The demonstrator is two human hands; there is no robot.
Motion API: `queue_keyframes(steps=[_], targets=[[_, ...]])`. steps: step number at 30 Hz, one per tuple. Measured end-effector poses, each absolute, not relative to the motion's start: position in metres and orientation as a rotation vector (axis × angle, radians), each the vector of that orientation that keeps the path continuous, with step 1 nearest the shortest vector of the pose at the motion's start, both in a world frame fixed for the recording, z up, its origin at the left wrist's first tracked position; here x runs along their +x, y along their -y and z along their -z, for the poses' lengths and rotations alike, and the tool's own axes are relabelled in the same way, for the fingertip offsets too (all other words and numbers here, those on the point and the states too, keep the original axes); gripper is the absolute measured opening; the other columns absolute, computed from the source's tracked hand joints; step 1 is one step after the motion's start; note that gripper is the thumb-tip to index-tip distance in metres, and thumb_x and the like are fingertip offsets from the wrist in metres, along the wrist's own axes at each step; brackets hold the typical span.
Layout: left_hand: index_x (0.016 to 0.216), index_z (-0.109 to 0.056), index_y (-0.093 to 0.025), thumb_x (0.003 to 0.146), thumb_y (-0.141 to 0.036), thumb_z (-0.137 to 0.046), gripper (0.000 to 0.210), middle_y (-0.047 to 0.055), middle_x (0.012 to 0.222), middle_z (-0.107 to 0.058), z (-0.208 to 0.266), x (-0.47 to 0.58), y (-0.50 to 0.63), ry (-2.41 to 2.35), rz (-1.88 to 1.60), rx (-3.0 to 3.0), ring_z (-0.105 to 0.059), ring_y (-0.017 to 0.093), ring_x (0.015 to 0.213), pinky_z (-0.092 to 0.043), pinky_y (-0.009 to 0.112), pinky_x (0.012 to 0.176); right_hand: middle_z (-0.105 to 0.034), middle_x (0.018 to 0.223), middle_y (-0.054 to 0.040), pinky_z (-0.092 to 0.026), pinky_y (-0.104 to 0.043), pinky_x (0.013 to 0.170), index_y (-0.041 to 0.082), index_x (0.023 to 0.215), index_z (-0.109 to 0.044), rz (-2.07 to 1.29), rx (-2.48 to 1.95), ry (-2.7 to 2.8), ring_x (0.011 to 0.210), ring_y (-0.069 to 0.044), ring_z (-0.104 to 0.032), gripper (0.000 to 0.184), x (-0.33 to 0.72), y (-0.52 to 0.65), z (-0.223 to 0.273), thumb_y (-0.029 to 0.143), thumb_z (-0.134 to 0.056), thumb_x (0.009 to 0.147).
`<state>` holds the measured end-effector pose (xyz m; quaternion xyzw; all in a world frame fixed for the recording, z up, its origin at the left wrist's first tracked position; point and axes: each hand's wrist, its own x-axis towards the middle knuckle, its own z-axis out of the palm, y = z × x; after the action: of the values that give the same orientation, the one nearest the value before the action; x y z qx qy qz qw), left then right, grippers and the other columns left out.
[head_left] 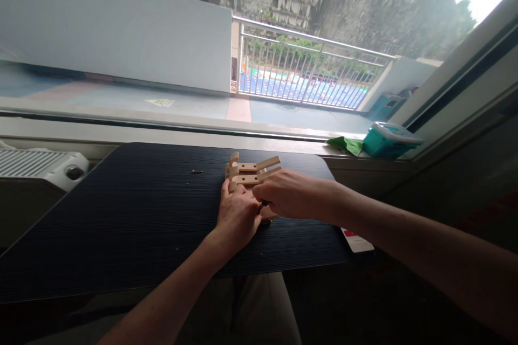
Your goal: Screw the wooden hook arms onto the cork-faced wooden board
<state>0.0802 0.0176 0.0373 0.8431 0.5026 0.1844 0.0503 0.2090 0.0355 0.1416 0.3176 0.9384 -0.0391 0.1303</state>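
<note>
A small pale wooden frame (245, 166) lies on the dark table, with slats, round dark holes, curved pieces on its left and slanted pieces on its right. My left hand (238, 211) is closed round the near left part of it, fingers bent over the wood. Close against it, my right hand (289, 192) is pinched over the near right part. A small dark tool (265, 203) shows under the right fingers; its exact kind is hidden. Both hands cover much of the frame's near side. Left of the frame lies a screw (197, 171).
The dark wood-grain table (121, 215) stands against the window sill (279, 143). A teal box (390, 140) and a green cloth (346, 145) are on the sill at right. A white radiator (44, 167) is at left. A red-and-white card (358, 241) shows beyond the table's right edge.
</note>
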Motion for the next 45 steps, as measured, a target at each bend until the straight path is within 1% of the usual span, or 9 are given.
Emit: queue_keyframes(steps=[8, 13, 18, 20, 26, 29, 34, 40, 45], targets=[[0.078, -0.067, -0.024, 0.073, -0.029, -0.06, 0.01, 0.005, 0.085, -0.067, -0.036, 0.08, -0.017, -1.55, -0.558, 2.587, -0.05, 0.028, 0.096, -0.017, 0.055, 0.103, -0.063, 0.073, -0.0045, -0.027, -0.024, 0.05, 0.015, 0.078, -0.062, 0.163, 0.978, -2.674, 0.062, -0.013, -0.053, 0.013, 0.208, -0.041, -0.143, 0.015, -0.05, 0.072], [0.084, -0.067, -0.025, 0.073, -0.028, -0.06, 0.014, 0.004, 0.086, -0.067, -0.035, 0.079, -0.017, -1.529, -0.564, 2.584, -0.051, 0.027, 0.097, -0.015, 0.056, 0.103, -0.064, 0.077, -0.0041, -0.029, -0.024, 0.051, 0.018, 0.085, -0.063, 0.059, 1.065, -2.668, 0.067, -0.015, -0.057, 0.017, 0.209, -0.04, -0.144, 0.021, -0.05, 0.075], [0.073, -0.066, -0.023, 0.072, -0.026, -0.06, 0.007, 0.005, 0.083, -0.067, -0.037, 0.08, -0.017, -1.555, -0.562, 2.603, -0.051, 0.027, 0.095, -0.017, 0.055, 0.103, -0.065, 0.088, -0.0075, -0.037, -0.025, 0.059, 0.017, 0.085, -0.065, -0.142, 1.065, -2.652, 0.078, -0.018, -0.06, 0.017, 0.197, -0.032, -0.15, 0.014, -0.049, 0.078], [0.074, -0.067, -0.023, 0.074, -0.028, -0.059, 0.01, 0.005, 0.085, -0.067, -0.036, 0.081, -0.017, -1.569, -0.566, 2.609, -0.051, 0.028, 0.097, -0.019, 0.055, 0.102, -0.065, 0.09, -0.0095, -0.04, -0.026, 0.061, 0.015, 0.086, -0.065, -0.171, 1.017, -2.633, 0.081, -0.019, -0.06, 0.017, 0.193, -0.031, -0.149, 0.011, -0.051, 0.077], [0.089, -0.068, -0.025, 0.074, -0.031, -0.059, 0.018, 0.006, 0.09, -0.067, -0.031, 0.081, -0.019, -1.604, -0.578, 2.611, -0.05, 0.028, 0.1, -0.019, 0.054, 0.102, -0.065, 0.072, -0.0109, -0.041, -0.028, 0.057, 0.011, 0.073, -0.065, -0.224, 1.033, -2.593, 0.073, -0.022, -0.061, 0.017, 0.188, -0.029, -0.134, 0.009, -0.049, 0.078], [0.086, -0.068, -0.025, 0.074, -0.031, -0.059, 0.016, 0.005, 0.091, -0.067, -0.03, 0.081, -0.019, -1.611, -0.577, 2.614, -0.05, 0.028, 0.101, -0.018, 0.054, 0.103, -0.067, 0.074, -0.0105, -0.042, -0.029, 0.058, 0.012, 0.074, -0.065, -0.193, 1.102, -2.561, 0.074, -0.023, -0.062, 0.016, 0.187, -0.027, -0.135, 0.012, -0.049, 0.078], [0.082, -0.068, -0.025, 0.073, -0.032, -0.06, 0.014, 0.006, 0.092, -0.067, -0.031, 0.081, -0.017, -1.62, -0.544, 2.636, -0.049, 0.028, 0.101, -0.02, 0.053, 0.102, -0.068, 0.089, -0.0115, -0.043, -0.029, 0.065, 0.013, 0.089, -0.065, -0.118, 1.136, -2.523, 0.08, -0.022, -0.063, 0.016, 0.185, -0.024, -0.145, 0.017, -0.056, 0.077], [0.08, -0.068, -0.024, 0.074, -0.034, -0.06, 0.014, 0.005, 0.088, -0.067, -0.03, 0.081, -0.018, -1.601, -0.563, 2.636, -0.05, 0.028, 0.096, -0.018, 0.055, 0.102, -0.068, 0.084, -0.0083, -0.041, -0.029, 0.062, 0.015, 0.081, -0.065, -0.081, 1.131, -2.537, 0.076, -0.021, -0.062, 0.013, 0.188, -0.03, -0.143, 0.015, -0.054, 0.076], [0.073, -0.066, -0.023, 0.074, -0.031, -0.06, 0.01, 0.003, 0.082, -0.067, -0.033, 0.081, -0.017, -1.577, -0.559, 2.608, -0.051, 0.026, 0.093, -0.018, 0.055, 0.102, -0.066, 0.076, -0.009, -0.04, -0.028, 0.06, 0.016, 0.076, -0.066, -0.1, 1.182, -2.527, 0.076, -0.021, -0.062, 0.017, 0.194, -0.032, -0.141, 0.022, -0.051, 0.077]])
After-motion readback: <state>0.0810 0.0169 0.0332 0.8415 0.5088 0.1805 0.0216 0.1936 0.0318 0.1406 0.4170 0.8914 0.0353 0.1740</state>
